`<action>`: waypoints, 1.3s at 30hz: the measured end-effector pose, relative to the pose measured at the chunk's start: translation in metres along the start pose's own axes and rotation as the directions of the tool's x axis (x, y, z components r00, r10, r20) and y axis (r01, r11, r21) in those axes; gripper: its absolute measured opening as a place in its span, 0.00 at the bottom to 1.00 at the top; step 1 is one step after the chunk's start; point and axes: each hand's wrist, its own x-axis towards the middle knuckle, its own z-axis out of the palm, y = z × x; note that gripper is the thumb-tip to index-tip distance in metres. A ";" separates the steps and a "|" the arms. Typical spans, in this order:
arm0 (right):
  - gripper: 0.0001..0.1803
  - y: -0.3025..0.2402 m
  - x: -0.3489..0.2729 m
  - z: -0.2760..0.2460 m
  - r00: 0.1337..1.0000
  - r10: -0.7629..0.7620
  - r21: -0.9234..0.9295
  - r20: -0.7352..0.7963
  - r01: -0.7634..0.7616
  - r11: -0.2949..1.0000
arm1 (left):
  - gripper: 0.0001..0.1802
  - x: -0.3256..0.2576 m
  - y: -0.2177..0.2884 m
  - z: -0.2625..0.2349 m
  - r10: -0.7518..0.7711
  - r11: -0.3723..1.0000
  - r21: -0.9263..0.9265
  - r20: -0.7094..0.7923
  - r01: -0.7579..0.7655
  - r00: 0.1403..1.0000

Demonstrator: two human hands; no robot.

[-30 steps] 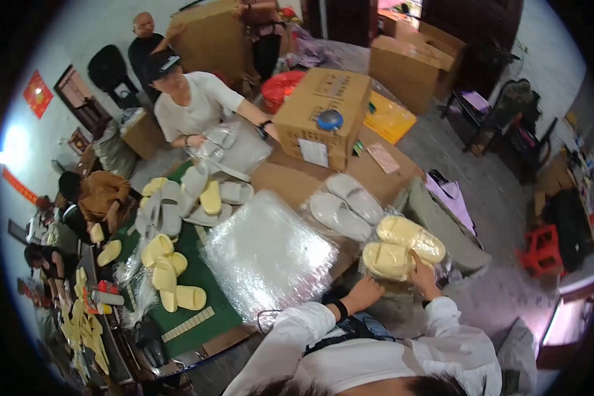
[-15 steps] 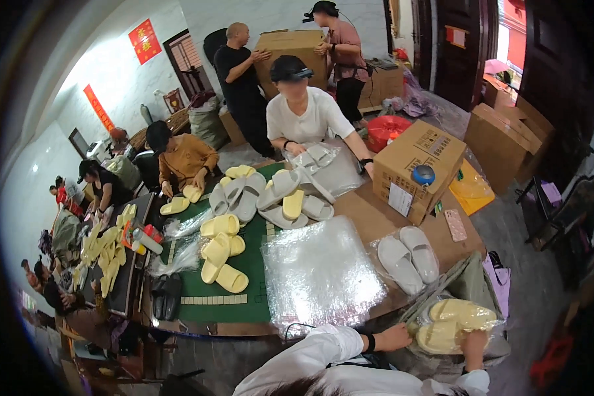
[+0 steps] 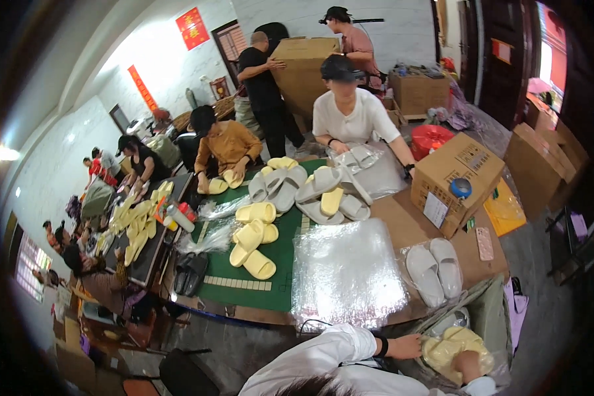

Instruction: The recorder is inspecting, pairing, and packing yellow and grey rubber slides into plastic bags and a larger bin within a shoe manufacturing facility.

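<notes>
My right hand (image 3: pixel 467 364) grips a pair of pale yellow slippers (image 3: pixel 447 348) in a clear plastic bag, low inside an open grey-green sack (image 3: pixel 498 310); its fingertips are partly hidden. My left hand (image 3: pixel 406 346), with a dark band at the wrist, is curled at the sack's near left rim, close to the slippers. Under the yellow pair, part of another bagged grey slipper (image 3: pixel 457 318) shows in the sack. On the table edge beside the sack lies a bagged pair of grey slippers (image 3: pixel 435 272). A stack of clear plastic bags (image 3: pixel 346 274) lies to its left.
Grey and yellow slippers (image 3: pixel 254 247) are heaped on the green mat (image 3: pixel 280 280). A cardboard box (image 3: pixel 455 181) with a blue tape roll (image 3: pixel 461 188) stands at the right, near a pink phone (image 3: pixel 484 244). Across the table sits a person in white (image 3: pixel 353 119); two others carry a large box (image 3: pixel 303 69).
My right hand has lowered the bagged yellow slippers deeper into the sack. My left hand stays at the rim. The view has shifted, and the two people's large box has tilted.
</notes>
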 end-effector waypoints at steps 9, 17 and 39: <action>0.20 -0.001 0.016 -0.061 0.862 -0.200 0.438 0.466 -0.028 0.898 | 0.04 0.006 0.003 0.008 0.059 0.996 -0.069 -0.029 -0.061 0.998; 0.47 -0.030 0.034 -0.053 0.989 -0.145 0.403 0.000 0.133 0.906 | 0.04 0.009 0.008 0.018 0.028 0.996 0.085 -0.253 -0.007 0.967; 0.37 -0.105 0.112 0.024 0.991 0.048 0.482 -0.124 0.018 0.876 | 0.10 0.009 0.014 -0.045 0.259 0.959 -0.152 0.116 -0.240 0.959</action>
